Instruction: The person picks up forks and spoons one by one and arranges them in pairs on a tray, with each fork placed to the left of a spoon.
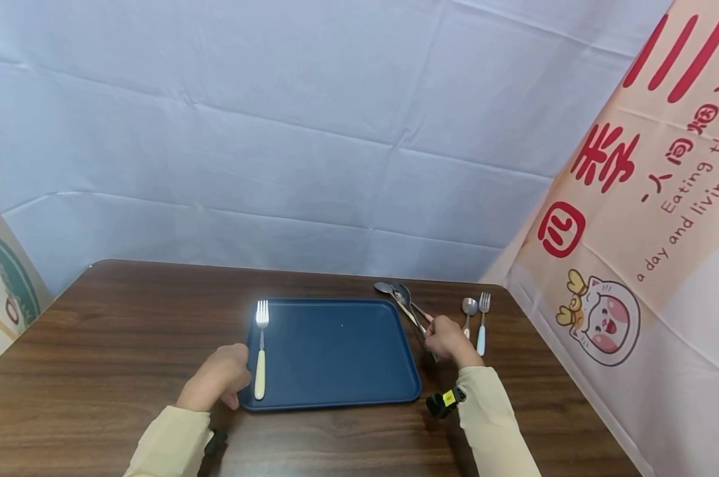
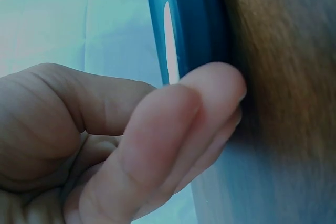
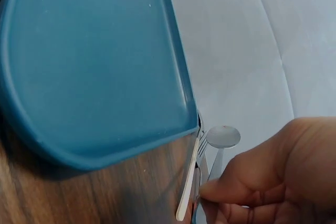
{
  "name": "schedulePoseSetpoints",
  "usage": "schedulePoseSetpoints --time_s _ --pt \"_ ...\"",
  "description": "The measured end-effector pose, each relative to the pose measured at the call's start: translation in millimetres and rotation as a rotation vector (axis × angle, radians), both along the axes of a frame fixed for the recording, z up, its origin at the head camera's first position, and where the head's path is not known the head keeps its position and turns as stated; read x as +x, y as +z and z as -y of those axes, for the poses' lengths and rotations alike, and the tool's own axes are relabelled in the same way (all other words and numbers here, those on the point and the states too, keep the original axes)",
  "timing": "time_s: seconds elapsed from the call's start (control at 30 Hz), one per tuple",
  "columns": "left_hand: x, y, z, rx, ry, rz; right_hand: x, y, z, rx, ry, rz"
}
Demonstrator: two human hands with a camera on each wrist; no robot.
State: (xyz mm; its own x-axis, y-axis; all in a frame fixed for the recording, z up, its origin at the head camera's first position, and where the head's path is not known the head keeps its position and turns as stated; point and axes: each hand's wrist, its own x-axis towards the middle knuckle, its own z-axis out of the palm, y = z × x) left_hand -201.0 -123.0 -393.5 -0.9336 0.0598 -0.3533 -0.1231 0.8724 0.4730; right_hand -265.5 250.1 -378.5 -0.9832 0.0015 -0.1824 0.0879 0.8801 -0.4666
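Note:
A dark blue rectangular tray [image 1: 335, 358] lies on the table. Along its left side rests a fork [image 1: 260, 351] with a cream handle. My left hand [image 1: 219, 377] grips the tray's left rim; in the left wrist view the thumb is on the upper side and the fingers [image 2: 163, 140] are lower, by the table. To the tray's right, my right hand [image 1: 451, 341] reaches into a small pile of cutlery. It pinches the handle of a spoon [image 3: 223, 136], bowl pointing away. Beside that spoon lie a cream handle [image 3: 186, 192] and fork tines [image 3: 202, 144].
Right of the pile lie a small spoon [image 1: 469, 307] and a fork [image 1: 482, 324] with a light blue handle. The wooden table [image 1: 126, 318] ends at a pale cloth backdrop [image 1: 246, 132]. A printed cloth [image 1: 633, 232] hangs on the right.

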Motion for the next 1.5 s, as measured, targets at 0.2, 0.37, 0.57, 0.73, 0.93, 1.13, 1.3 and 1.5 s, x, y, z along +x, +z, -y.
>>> schedulePoseSetpoints --time_s 0.2,0.37,0.57,0.73,0.93,1.13,1.3,1.5 --pt "-0.9 -0.8 1 -0.006 -0.006 -0.004 1.6 0.8 3 -0.024 -0.002 0.005" --pt "-1.2 -1.0 1 -0.012 -0.005 -0.002 0.8 -2.7 6 -0.031 0.038 -0.016" --pt "-1.9 -1.4 0 -0.013 -0.004 -0.011 1.9 -7.6 14 -0.053 0.062 -0.034" --pt "-2.2 -2.5 1 -0.007 -0.008 -0.015 4.7 -8.8 22 -0.081 0.086 -0.050" --pt "-12.6 -19.5 3 -0.014 0.029 0.008 7.9 -8.3 32 -0.137 0.104 -0.025" --pt "-22.6 -36.4 5 -0.017 0.049 0.023 10.0 -10.2 42 -0.160 0.075 0.000" --pt "-18.9 -27.4 5 0.012 0.063 0.038 11.9 -11.9 51 -0.191 0.064 -0.009" --pt "-0.9 -4.7 4 0.063 0.035 -0.013 12.7 -15.2 60 -0.253 0.090 -0.003"
